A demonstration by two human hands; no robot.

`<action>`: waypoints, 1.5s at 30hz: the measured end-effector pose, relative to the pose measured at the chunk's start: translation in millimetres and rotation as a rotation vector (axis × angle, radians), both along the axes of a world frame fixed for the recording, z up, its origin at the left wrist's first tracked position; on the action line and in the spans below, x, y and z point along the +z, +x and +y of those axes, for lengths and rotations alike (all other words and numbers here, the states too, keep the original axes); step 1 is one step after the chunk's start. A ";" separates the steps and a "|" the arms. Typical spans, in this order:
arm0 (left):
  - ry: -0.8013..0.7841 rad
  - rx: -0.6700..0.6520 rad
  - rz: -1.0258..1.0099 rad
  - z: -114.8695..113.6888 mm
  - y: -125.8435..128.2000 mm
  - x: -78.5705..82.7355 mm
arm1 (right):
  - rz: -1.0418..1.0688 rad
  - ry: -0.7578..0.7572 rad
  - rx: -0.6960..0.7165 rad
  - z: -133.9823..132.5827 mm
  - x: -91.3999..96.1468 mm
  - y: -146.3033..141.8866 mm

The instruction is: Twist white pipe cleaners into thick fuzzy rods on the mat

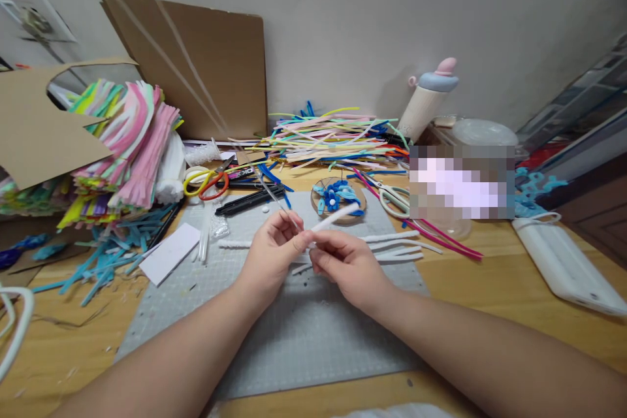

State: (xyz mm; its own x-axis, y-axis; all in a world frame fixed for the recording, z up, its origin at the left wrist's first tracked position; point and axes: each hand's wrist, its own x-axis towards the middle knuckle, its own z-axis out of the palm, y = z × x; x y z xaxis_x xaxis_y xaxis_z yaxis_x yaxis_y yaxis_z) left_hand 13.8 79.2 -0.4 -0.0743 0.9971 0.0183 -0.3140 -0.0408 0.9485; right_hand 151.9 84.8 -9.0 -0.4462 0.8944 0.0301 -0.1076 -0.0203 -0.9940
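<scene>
My left hand (274, 248) is closed, thumb and fingers pinching a white pipe cleaner (337, 215) that slants up to the right above the mat. Beside it, my right hand (350, 268) is also closed, its fingertips at the lower end of the same pipe cleaner. A thin silvery strip (274, 189) runs up and left from my left fingers; its kind is unclear. Several white pipe cleaners (396, 253) lie on the grey cutting mat (313, 339) behind my hands. Just beyond stands a round piece with blue pipe-cleaner flowers (332, 199).
Pipe-cleaner bundles (142, 157) fill the left side. Red-and-yellow scissors (208, 184), a black pen-like tool (249, 201) and light-handled scissors (394, 199) lie behind the mat. Loose coloured pipe cleaners (328, 140) and a bottle (426, 104) stand near the wall. A white device (568, 268) is right.
</scene>
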 end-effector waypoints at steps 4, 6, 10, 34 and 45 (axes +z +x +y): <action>-0.151 -0.072 0.026 -3.1 2.6 1.3 | -0.145 0.189 0.009 -3.4 1.2 0.0; -0.205 -0.152 -0.038 -3.6 2.9 2.2 | -0.185 0.213 0.021 -4.2 -1.2 -0.2; -0.229 -0.273 -0.285 -3.0 -0.1 6.4 | -0.112 0.095 0.051 -2.9 -6.6 -1.9; 0.065 0.018 0.134 -0.5 -5.5 -1.3 | 0.175 -0.239 -0.046 5.9 -0.4 0.5; -0.085 -0.151 0.222 9.9 -16.4 5.8 | -0.203 0.171 -0.053 8.3 -3.9 4.0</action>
